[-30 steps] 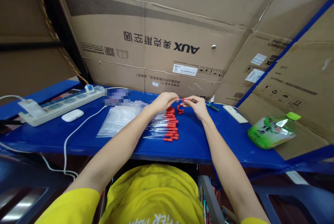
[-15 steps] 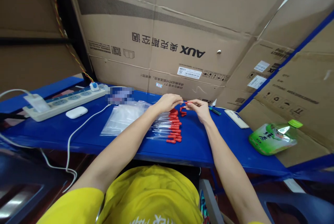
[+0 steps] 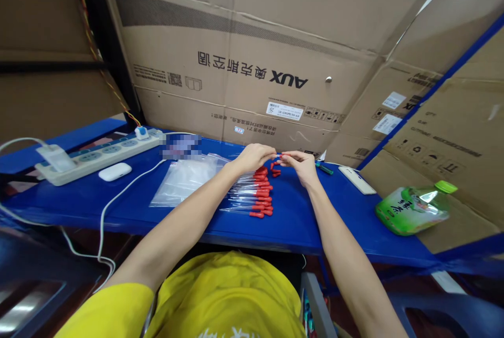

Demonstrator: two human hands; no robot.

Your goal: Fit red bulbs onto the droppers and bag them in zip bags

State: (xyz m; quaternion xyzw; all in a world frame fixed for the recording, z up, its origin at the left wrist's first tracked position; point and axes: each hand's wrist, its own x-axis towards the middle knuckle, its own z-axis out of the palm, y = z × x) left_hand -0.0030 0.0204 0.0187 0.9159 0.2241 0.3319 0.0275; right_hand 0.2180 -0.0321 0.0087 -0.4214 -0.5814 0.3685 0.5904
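My left hand (image 3: 255,157) is closed, its fingertips pinching the end of a clear dropper tube that is mostly hidden by the hand. Facing it, my right hand (image 3: 302,166) pinches a small red rubber bulb (image 3: 284,155) at the tip of that tube. The two sets of fingertips almost meet above the blue table. Just below my left wrist lies a row of clear droppers with red bulbs (image 3: 262,192), bulbs pointing right. Several loose red rubber bulbs (image 3: 276,172) rest between that row and my right hand.
Clear plastic bags (image 3: 183,183) lie under my left forearm. A green-handled tool (image 3: 325,169), a phone (image 3: 357,179) and a green-labelled bottle (image 3: 413,209) are to the right. At left are a power strip (image 3: 106,154), a white earbud case (image 3: 115,171) and a white cable (image 3: 129,185). Cardboard (image 3: 244,28) stands behind.
The view has shifted very slightly. Both hands keep their pinch at nearly the same spot, and the droppers on the table have not moved.
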